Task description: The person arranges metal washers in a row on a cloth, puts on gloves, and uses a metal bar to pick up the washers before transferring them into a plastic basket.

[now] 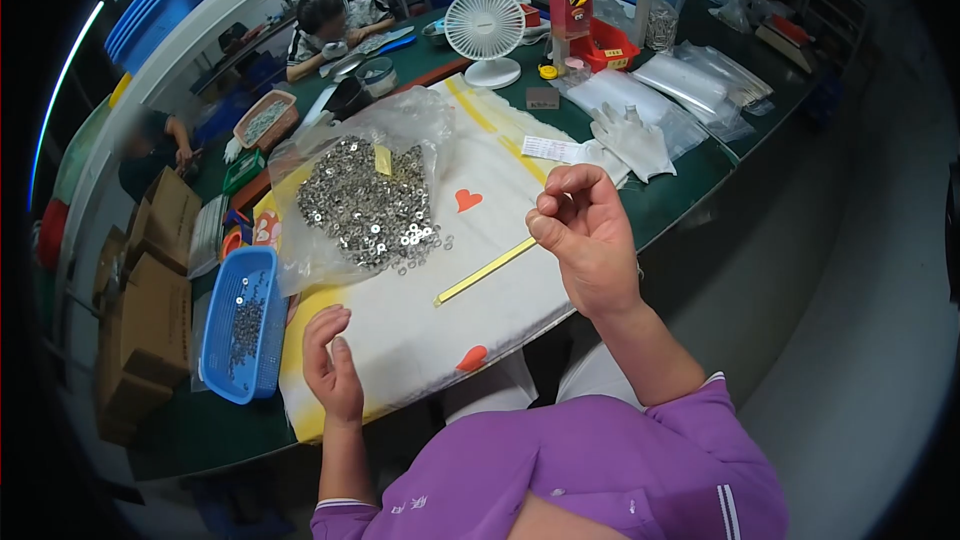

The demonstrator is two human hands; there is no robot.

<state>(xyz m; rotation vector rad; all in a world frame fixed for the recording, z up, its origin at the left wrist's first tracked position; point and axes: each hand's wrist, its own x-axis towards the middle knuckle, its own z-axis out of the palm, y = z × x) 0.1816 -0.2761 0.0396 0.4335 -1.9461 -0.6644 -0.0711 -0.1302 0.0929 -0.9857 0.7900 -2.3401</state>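
Observation:
My right hand [598, 250] is raised over the right side of the cloth, thumb and fingertips pinched together. Whatever sits between those fingertips, if anything, is too small to make out. Below and left of it, a narrow yellow strip [485, 272] lies slantwise on the white cloth [400, 325]. My left hand [332, 365] hovers by the cloth's near left part, fingers loosely curved, thumb apart, holding nothing visible. Beyond it, a clear plastic bag [440, 125] lies spread out with a heap of small metal washers [365, 205]; some are loose at its near edge.
A blue basket [215, 345] with metal pieces stands left, beside cardboard boxes [155, 315]. Behind are a white fan [485, 35], a red bin [605, 45], white gloves [640, 140] and plastic bags [690, 80]. Another person [335, 30] sits across the table.

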